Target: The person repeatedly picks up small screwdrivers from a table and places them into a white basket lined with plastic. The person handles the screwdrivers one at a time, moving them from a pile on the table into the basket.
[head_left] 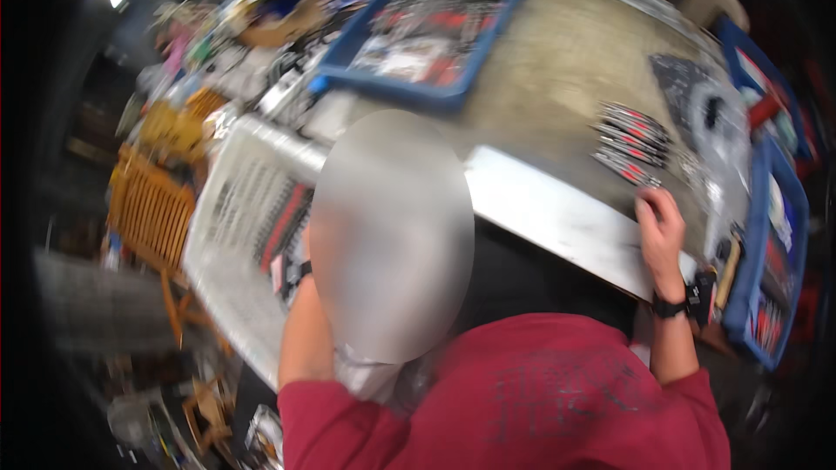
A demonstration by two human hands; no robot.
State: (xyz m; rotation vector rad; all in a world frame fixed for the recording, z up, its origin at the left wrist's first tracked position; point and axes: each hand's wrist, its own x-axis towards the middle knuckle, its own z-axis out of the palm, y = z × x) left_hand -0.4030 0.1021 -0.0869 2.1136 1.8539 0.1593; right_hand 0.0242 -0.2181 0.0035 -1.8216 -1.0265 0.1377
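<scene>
We list: white crate, red-and-black items inside; far blue tray, red-and-grey items inside; right hand near a red-and-black row, left hand mostly obscured; fingers' grip, we cannot tell.

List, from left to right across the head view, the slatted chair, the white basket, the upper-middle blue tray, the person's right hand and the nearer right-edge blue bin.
Slatted chair, white basket, blue tray, right hand, blue bin.
</scene>
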